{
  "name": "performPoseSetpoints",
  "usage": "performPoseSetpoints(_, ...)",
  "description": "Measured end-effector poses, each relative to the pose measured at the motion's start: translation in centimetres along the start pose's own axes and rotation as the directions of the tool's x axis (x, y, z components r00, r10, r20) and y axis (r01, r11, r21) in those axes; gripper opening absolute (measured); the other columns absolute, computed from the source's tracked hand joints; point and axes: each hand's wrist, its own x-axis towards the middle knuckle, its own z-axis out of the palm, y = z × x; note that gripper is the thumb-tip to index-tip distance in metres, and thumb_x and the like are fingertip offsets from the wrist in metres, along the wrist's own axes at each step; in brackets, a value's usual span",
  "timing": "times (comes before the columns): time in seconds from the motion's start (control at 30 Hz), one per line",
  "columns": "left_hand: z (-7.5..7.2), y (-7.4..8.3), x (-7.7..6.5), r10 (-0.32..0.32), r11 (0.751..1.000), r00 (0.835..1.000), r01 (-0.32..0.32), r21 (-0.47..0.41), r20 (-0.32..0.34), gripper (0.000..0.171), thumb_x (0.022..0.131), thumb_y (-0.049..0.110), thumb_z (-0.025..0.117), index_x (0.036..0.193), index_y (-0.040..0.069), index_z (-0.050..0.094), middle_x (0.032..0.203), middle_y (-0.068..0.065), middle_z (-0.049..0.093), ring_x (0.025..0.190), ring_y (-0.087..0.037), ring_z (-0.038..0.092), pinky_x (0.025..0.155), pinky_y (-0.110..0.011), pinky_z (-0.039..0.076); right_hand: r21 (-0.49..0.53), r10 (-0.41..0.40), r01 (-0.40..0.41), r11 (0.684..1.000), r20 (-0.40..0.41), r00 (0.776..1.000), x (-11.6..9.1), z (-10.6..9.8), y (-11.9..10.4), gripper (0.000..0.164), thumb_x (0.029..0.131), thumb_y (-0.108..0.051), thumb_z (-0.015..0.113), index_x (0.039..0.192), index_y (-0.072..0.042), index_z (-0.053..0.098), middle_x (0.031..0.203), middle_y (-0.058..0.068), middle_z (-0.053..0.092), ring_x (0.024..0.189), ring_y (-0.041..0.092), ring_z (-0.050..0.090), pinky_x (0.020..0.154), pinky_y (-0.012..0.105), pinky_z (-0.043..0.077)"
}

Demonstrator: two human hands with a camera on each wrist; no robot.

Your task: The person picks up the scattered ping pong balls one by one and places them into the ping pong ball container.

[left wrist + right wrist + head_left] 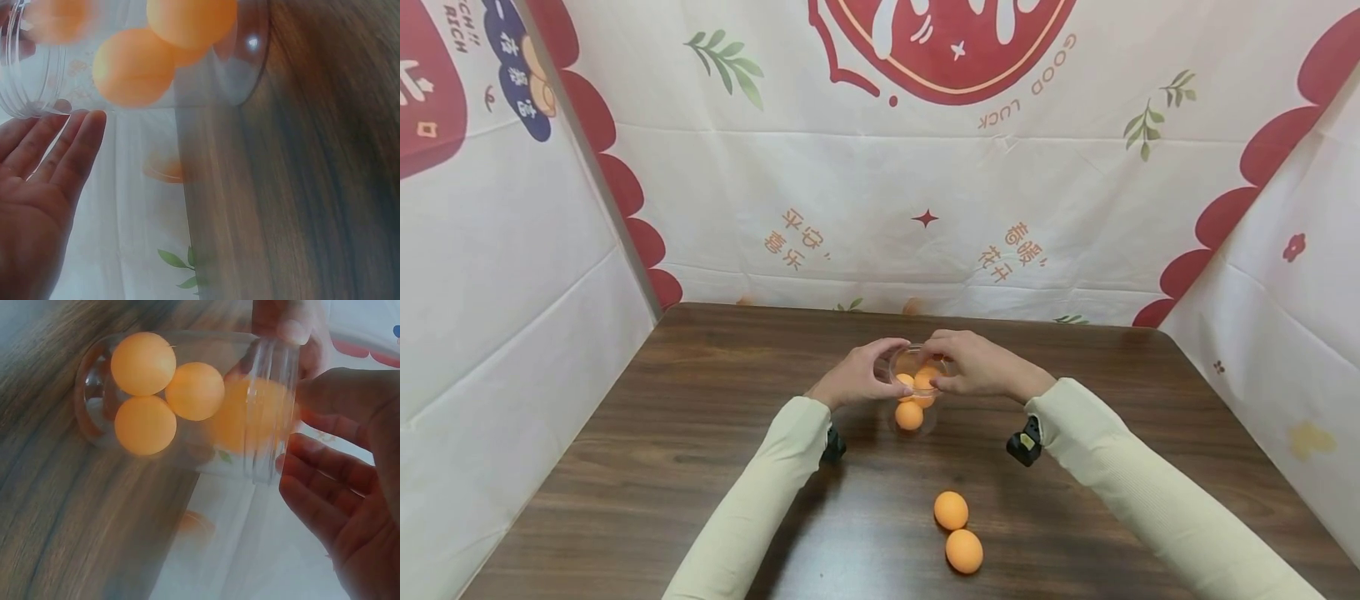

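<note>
A clear plastic jar (212, 447) with a threaded mouth stands upright on the table. Orange ping-pong balls (145, 425) lie in its lower part. Another ball (250, 415), blurred, is inside the neck, just below the right hand's fingers. My left hand (853, 377) holds the jar near its rim, thumb on the near side and fingers round the far side. At the mouth from the right is my right hand (973, 365), its fingertips right at the rim and none of them around a ball. The jar partly hides its fingers in the head view.
Two more orange balls, one (951, 510) just beyond the other (964, 551), lie on the brown wooden table (700, 467) nearer to me. A printed white cloth (865, 183) hangs behind the table's far edge and along both sides.
</note>
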Motion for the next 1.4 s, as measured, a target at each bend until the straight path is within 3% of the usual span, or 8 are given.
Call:
performPoseSetpoints(0.3, -0.1, 0.0, 0.1, -0.022, 1.0, 1.0, 0.022, -0.011, 0.006, 0.071, 0.081, 0.023, 0.076, 0.142, 0.011, 0.041, 0.132, -0.013, 0.055, 0.089, -0.015, 0.067, 0.082, -0.032, 0.054, 0.017, -0.014, 0.014, 1.0, 0.002, 1.0, -0.3, 0.0, 0.1, 0.024, 0.082, -0.007, 0.068, 0.106, -0.007, 0.066, 0.101, 0.004, 0.064, 0.089, 0.023, 0.062, 0.077, 0.036, 0.052)
performPoseSetpoints(0.37, -0.2, 1.1, -0.3, -0.024, 1.0, 1.0, 0.024, -0.02, 0.016, 0.07, 0.082, 0.021, 0.075, 0.141, 0.007, 0.041, 0.131, -0.015, 0.055, 0.089, -0.019, 0.067, 0.082, -0.031, 0.054, 0.019, -0.012, 0.012, 1.0, 0.006, 1.0, -0.4, 0.0, 0.1, 0.024, 0.082, -0.007, 0.068, 0.107, -0.006, 0.066, 0.102, 0.003, 0.064, 0.089, 0.022, 0.062, 0.078, 0.036, 0.052)
performPoseSetpoints(0.53, -0.1, 1.5, -0.4, -0.026, 0.999, 0.999, 0.027, -0.023, 0.037, 0.071, 0.083, 0.015, 0.073, 0.143, 0.003, 0.037, 0.135, -0.019, 0.052, 0.092, -0.027, 0.066, 0.084, -0.034, 0.053, 0.009, -0.008, 0.008, 1.0, 0.009, 1.0, -0.6, 0.1, 0.2, 0.024, 0.083, -0.007, 0.068, 0.107, -0.006, 0.066, 0.102, 0.002, 0.064, 0.09, 0.019, 0.062, 0.079, 0.034, 0.052)
performPoseSetpoints(0.63, 0.2, 0.4, 0.1, -0.021, 1.0, 0.999, 0.021, -0.02, 0.026, 0.073, 0.082, 0.018, 0.074, 0.144, 0.007, 0.038, 0.135, -0.017, 0.052, 0.092, -0.025, 0.066, 0.084, -0.035, 0.053, -0.013, -0.017, 0.017, 1.0, -0.003, 1.0, -0.8, 0.0, 0.2, 0.023, 0.082, -0.006, 0.068, 0.105, -0.007, 0.067, 0.1, 0.003, 0.064, 0.089, 0.019, 0.062, 0.077, 0.034, 0.052)
performPoseSetpoints(0.8, 0.3, 0.2, 0.2, -0.006, 1.0, 1.0, 0.006, -0.028, 0.002, 0.07, 0.08, 0.019, 0.077, 0.141, 0.01, 0.042, 0.131, -0.015, 0.055, 0.088, -0.019, 0.067, 0.083, -0.033, 0.053, -0.068, -0.032, 0.029, 0.997, -0.041, 0.999, -1.7, -0.6, 0.3, 0.021, 0.08, -0.005, 0.07, 0.1, -0.01, 0.068, 0.097, 0.002, 0.063, 0.086, 0.017, 0.062, 0.075, 0.033, 0.052)
performPoseSetpoints(1.03, 0.2, 0.2, 0.1, -0.012, 1.0, 1.0, 0.012, -0.002, -0.02, 0.07, 0.078, 0.02, 0.078, 0.139, 0.012, 0.044, 0.128, -0.012, 0.058, 0.084, -0.013, 0.065, 0.082, -0.03, 0.053, -0.104, 0.038, -0.043, 0.994, -0.044, 0.998, -3.5, -1.3, 0.4, 0.024, 0.081, -0.01, 0.072, 0.104, -0.009, 0.067, 0.102, 0.001, 0.064, 0.093, 0.017, 0.062, 0.081, 0.037, 0.052)
performPoseSetpoints(1.4, 0.4, 0.1, 0.2, -0.008, 1.0, 1.0, 0.009, 0.021, -0.02, 0.071, 0.078, 0.021, 0.078, 0.139, 0.01, 0.044, 0.13, -0.009, 0.056, 0.086, -0.012, 0.065, 0.084, -0.03, 0.053, -0.176, 0.13, -0.139, 0.975, -0.058, 0.99, -6.4, -0.7, -1.0, 0.025, 0.081, -0.014, 0.074, 0.105, -0.012, 0.066, 0.102, 0.001, 0.063, 0.087, 0.015, 0.064, 0.073, 0.035, 0.054)
